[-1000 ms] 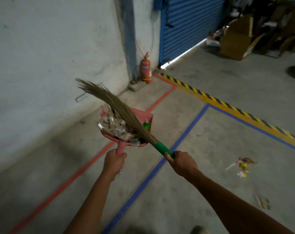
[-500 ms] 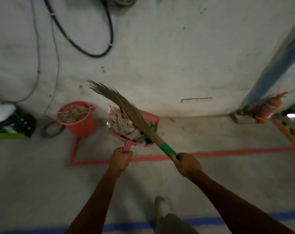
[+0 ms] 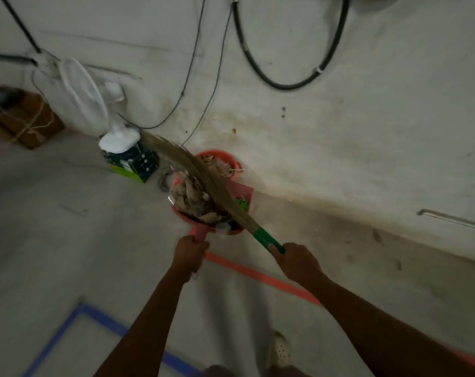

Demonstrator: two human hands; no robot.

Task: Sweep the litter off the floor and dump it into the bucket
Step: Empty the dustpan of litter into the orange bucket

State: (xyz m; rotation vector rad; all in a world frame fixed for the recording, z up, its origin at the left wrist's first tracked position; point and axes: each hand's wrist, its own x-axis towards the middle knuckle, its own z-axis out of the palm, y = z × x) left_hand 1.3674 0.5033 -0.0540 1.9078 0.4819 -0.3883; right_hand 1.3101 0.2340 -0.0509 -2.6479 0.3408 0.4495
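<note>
My left hand (image 3: 190,254) grips the handle of a pink dustpan (image 3: 241,192) held in the air and heaped with litter (image 3: 193,195) of wrappers and scraps. My right hand (image 3: 297,263) grips the green handle of a straw broom (image 3: 206,180), whose bristles lie across the litter and press it into the pan. Just beyond the pan, against the wall, stands a red bucket (image 3: 227,159) with litter inside; the pan and broom hide its near side.
A white fan (image 3: 84,102) stands on a dark box (image 3: 134,163) left of the bucket, with a cardboard box (image 3: 27,123) further left. Cables (image 3: 285,83) hang on the wall. Red tape (image 3: 258,274) and blue tape (image 3: 103,319) mark the floor. My foot (image 3: 280,349) is below.
The view has swung left and closer to the wall. The loaded dustpan and broom now sit right in front of the bucket, which was off to the left half a second ago.
</note>
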